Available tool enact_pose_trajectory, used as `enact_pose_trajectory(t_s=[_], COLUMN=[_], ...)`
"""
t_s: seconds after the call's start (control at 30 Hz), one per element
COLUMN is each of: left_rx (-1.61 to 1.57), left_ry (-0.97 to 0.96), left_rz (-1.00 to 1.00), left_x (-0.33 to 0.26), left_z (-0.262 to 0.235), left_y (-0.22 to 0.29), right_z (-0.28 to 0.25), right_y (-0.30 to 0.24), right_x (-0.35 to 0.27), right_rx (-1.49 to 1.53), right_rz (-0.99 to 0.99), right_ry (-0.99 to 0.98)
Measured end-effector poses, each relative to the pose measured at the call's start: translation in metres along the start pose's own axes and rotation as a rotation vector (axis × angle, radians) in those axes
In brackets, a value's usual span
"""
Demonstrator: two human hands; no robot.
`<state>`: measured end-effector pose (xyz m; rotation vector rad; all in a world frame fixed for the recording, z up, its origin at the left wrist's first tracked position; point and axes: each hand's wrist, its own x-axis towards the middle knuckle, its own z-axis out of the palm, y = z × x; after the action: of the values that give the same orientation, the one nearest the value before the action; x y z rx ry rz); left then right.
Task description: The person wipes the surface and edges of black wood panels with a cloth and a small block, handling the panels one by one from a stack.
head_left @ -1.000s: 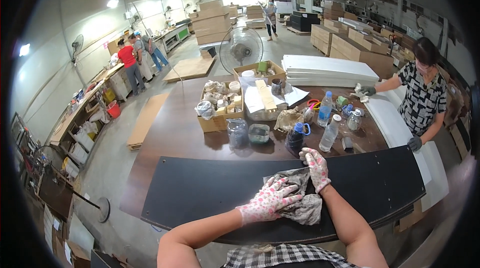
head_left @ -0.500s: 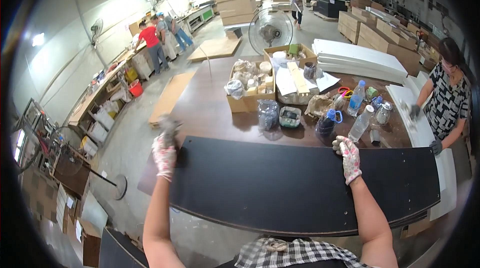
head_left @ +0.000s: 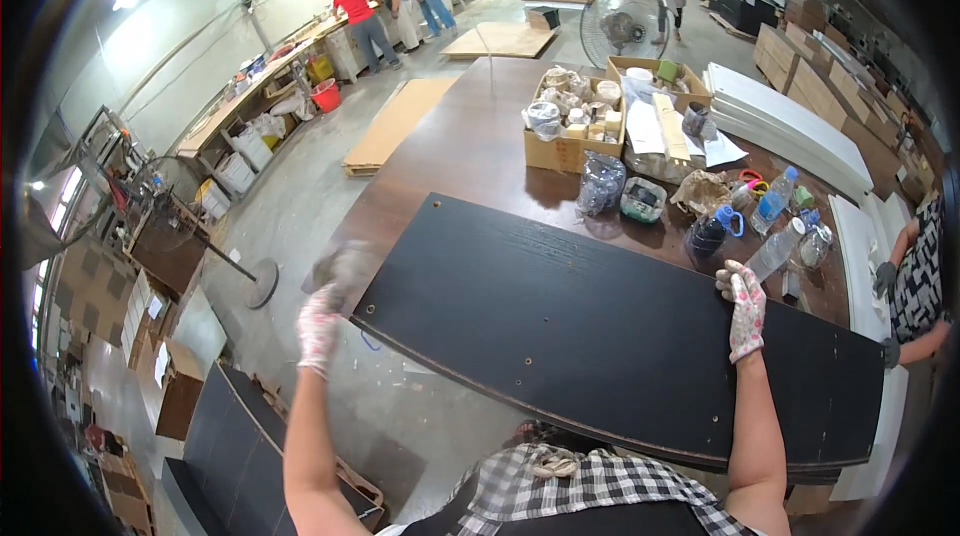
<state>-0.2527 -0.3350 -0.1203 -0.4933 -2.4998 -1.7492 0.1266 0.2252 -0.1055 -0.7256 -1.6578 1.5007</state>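
I can see the gloved left hand (head_left: 319, 329) closed round a blurred grey rag (head_left: 347, 268), just off the left end of the black panel (head_left: 590, 326) on the brown table (head_left: 440, 156); from that hand the panel lies at three o'clock, its long axis running roughly ten to four. The right hand (head_left: 743, 311), fingers curled, is nearer the panel's far edge; I can't tell whether it grips

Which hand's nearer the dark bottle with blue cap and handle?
Right. Right hand is just below-right of the bottle in view; left hand, holding grey cloth, is far to its lower left.
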Motion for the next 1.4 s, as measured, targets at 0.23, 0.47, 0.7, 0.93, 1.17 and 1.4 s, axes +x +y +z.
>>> enact_pose_trajectory(t_s=[0.23, 0.47, 0.7, 0.93, 1.17, 1.4], left_rx=[0.567, 0.897, 0.323, -0.56, 0.004, 0.361], left_ry=[-0.068, -0.537, -0.911, -1.621, -0.803, -0.991], left_rz=[0.484, 0.86, 1.234, 0.336, 0.8, 0.891], left_x=[0.054, 0.048, -0.078, -0.045, 0.022, -0.012], left_z=[0.017, 0.188, 0.36, 0.392, 0.4, 0.414], left_y=[0.054, 0.072, 0.21, 0.182, 0.197, 0.219], right_z=[0.001, 0.024, 0.021, 0.081, 0.019, -0.102], right_y=[0.005, -0.002, -0.031, -0.069, -0.064, -0.03], right_x=[0.009, 0.005, -0.019, -0.073, -0.075, -0.102], right_rx=[-0.016, -0.02, -0.596, -1.049, -1.325, -1.692], right_rz=[-0.08, -0.027, -0.563, -0.391, -0.346, 0.136], right_ry=[0.016, -0.012, 0.036, -0.457, -0.228, 0.294])
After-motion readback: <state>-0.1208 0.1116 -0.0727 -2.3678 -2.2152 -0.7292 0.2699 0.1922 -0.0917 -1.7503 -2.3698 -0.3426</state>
